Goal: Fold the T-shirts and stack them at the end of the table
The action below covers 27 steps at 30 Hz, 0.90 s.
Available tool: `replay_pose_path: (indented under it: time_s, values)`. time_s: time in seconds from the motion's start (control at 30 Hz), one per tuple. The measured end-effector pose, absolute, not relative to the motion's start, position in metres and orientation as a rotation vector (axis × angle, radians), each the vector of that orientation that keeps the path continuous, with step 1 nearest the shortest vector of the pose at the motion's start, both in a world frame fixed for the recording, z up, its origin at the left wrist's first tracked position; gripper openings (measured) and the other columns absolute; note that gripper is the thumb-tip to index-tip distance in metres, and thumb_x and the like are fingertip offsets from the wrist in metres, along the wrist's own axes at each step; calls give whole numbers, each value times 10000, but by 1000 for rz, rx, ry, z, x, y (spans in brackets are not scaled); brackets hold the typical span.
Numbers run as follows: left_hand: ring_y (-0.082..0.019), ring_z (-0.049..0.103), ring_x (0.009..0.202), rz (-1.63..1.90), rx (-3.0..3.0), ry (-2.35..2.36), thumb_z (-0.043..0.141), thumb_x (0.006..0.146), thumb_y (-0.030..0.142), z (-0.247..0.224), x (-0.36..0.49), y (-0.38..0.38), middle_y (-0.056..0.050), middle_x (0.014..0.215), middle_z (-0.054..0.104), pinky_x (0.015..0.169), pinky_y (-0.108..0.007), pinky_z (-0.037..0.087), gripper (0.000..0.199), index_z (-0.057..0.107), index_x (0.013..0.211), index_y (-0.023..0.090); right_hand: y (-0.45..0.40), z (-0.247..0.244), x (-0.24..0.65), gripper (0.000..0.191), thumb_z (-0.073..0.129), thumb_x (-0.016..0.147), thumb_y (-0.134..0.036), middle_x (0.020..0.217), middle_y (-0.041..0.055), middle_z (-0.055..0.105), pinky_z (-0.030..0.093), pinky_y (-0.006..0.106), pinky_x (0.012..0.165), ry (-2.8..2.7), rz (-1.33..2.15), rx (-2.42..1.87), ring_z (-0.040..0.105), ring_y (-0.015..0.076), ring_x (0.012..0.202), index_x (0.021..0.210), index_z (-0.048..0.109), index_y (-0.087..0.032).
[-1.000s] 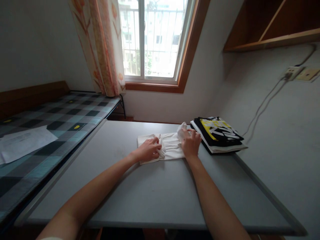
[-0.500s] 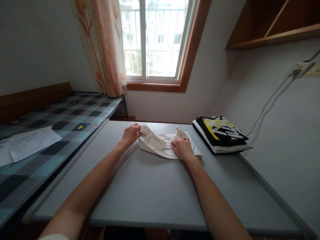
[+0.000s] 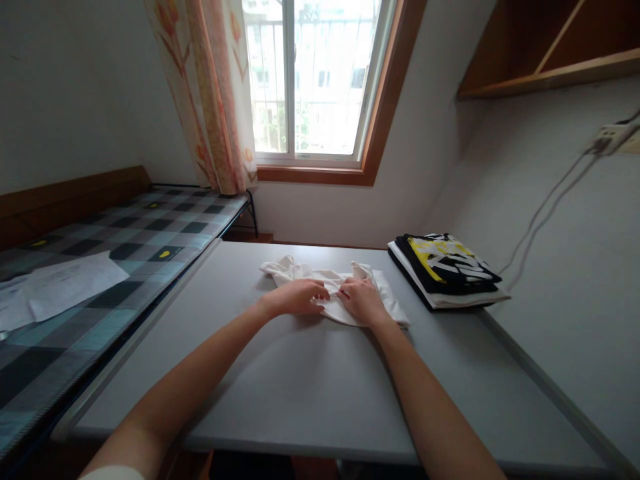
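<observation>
A white garment (image 3: 327,278) lies crumpled and partly folded on the grey table (image 3: 295,387). Its left end is bunched up, and a fold stands raised near my right hand (image 3: 361,300). That hand rests on the right part of the garment with its fingers curled onto the cloth. My left hand (image 3: 299,297) hovers at the garment's front edge, palm down, fingers bent and apart, with no cloth visibly gripped. Both hands cover some of the fabric between them.
A stack of folded clothes (image 3: 447,270), black, white and yellow, sits at the table's right side by the wall. To the left is a bed with a checked mattress (image 3: 175,227) and white papers (image 3: 75,287) on it. A cable (image 3: 545,203) hangs down the right wall.
My left hand has let go of the garment's left end and moved right, toward my right hand. The left end now lies spread further left. My right hand stays on the cloth.
</observation>
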<state>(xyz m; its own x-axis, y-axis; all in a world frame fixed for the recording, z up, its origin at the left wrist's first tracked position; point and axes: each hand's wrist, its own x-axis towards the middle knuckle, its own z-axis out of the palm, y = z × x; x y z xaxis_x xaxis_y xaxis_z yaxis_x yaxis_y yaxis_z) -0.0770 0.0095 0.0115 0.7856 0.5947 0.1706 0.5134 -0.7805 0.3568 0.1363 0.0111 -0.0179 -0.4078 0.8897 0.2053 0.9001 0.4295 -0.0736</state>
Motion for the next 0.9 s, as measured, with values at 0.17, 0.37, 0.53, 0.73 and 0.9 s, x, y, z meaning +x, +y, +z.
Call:
replay_pose_path:
  time_s: [0.17, 0.37, 0.53, 0.73, 0.9]
  values:
    - [-184, 635, 880, 267, 2853, 805, 555, 829, 151, -12, -67, 8, -43, 966, 687, 801, -263, 470, 217, 723, 953, 212, 13, -18, 138, 315, 427, 947, -339, 905, 111, 717, 404, 338, 782, -2247, -7, -1777, 644, 229, 824, 898, 703, -196]
    - [-176, 644, 800, 199, 2931, 1067, 495, 820, 92, 2, -87, 23, -44, 901, 701, 793, -293, 442, 264, 725, 791, 218, 32, -23, 163, 228, 479, 879, -358, 745, 65, 671, 420, 286, 634, -1678, 446, -1618, 609, 189, 681, 809, 613, -188]
    - [-232, 656, 785, 126, 2781, 1635, 519, 775, 81, 17, -119, 30, -88, 808, 703, 814, -375, 430, 236, 722, 737, 195, 44, -27, 176, 320, 613, 720, -525, 589, -39, 575, 438, 254, 506, -1085, 956, -1262, 533, 134, 522, 747, 528, -217]
    - [-223, 618, 897, 314, 2953, 1421, 528, 858, 200, 15, -97, 20, -91, 982, 651, 842, -358, 425, 179, 704, 890, 187, 45, -28, 162, 205, 584, 751, -426, 529, -71, 527, 400, 228, 375, -965, 1273, -1243, 496, 114, 415, 745, 476, -251]
    - [-211, 574, 935, 326, 3076, 1055, 564, 886, 297, -1, -75, 14, -81, 1096, 591, 863, -351, 411, 195, 657, 1042, 225, 43, -28, 164, 226, 593, 760, -430, 536, -77, 517, 412, 210, 379, -978, 1346, -1130, 504, 105, 429, 755, 465, -244]
